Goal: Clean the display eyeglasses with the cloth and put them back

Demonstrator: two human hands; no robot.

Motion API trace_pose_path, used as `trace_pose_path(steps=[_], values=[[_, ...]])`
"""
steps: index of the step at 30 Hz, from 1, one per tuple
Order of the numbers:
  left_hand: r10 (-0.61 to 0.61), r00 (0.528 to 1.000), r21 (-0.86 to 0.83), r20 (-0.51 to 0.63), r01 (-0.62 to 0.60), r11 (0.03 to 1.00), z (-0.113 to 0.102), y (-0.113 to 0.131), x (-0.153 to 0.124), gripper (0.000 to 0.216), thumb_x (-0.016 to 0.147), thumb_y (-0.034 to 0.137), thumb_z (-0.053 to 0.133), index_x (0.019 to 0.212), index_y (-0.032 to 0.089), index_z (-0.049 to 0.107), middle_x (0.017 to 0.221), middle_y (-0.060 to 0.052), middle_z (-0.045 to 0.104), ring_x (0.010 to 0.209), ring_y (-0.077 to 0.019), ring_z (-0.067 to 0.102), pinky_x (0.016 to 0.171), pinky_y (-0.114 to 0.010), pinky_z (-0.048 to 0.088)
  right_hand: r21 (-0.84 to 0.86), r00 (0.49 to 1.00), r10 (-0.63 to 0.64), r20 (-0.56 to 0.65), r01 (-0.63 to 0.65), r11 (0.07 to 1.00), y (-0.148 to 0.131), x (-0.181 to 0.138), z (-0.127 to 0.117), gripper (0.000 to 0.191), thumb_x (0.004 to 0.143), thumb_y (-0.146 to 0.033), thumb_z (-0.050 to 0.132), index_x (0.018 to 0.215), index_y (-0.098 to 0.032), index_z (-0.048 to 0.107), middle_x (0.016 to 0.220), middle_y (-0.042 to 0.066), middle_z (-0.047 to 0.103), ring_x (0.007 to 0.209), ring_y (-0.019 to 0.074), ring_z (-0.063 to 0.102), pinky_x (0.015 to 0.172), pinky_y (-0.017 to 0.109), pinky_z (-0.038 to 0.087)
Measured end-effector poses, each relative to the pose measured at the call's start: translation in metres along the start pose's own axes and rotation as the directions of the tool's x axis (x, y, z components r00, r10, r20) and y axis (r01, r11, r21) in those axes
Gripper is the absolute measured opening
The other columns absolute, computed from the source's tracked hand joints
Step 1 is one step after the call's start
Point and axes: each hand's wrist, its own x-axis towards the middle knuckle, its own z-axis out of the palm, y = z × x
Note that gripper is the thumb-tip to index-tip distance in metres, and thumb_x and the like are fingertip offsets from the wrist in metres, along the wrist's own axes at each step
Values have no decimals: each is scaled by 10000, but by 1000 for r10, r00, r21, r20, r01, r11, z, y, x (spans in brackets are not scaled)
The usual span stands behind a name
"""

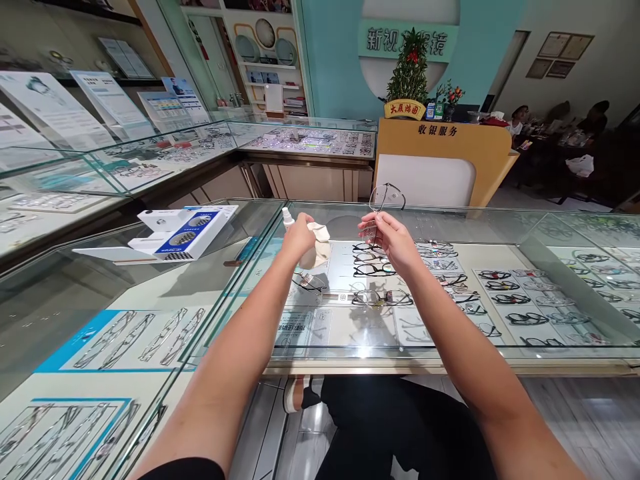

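My left hand (299, 238) is above the glass counter with its fingers closed on a cream cloth (321, 245). A small white spray bottle (287, 217) shows just beside its knuckles; the lower part is hidden behind the hand, and I cannot tell whether the fingers touch it. My right hand (393, 240) is raised over the counter, pinching a pair of thin dark-framed eyeglasses (387, 197) by one temple, lenses upward. Beneath the glass top, rows of eyeglasses (375, 270) lie below my right hand.
The glass display counter (345, 350) runs across in front of me. To the left on it sits an opened white and blue box (193, 233). More glass cases stand behind. A yellow and white cashier desk (425, 177) bears a plant (407, 73). People sit at the far right.
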Motion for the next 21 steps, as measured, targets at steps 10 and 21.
trace_pose_path(steps=[10, 21], values=[[65, 961, -839, 269, 200, 506, -8, 34, -7, 623, 631, 190, 881, 1221, 177, 681, 928, -29, 742, 766, -165, 689, 736, -287, 540, 65, 1000, 4, -8, -4, 998, 0, 1, 2, 494, 827, -733, 880, 999, -276, 804, 1045, 31, 807, 943, 190, 738, 807, 317, 531], [150, 935, -811, 321, 190, 553, 0, 54, -32, 414, 769, 362, 910, 1091, 184, 721, 771, 7, 658, 684, -169, 644, 647, -286, 502, 4, 1000, 11, 1, -11, 1000, -2, 0, 2, 499, 847, -759, 844, 995, -285, 792, 1070, 37, 812, 974, 198, 723, 864, 331, 551]])
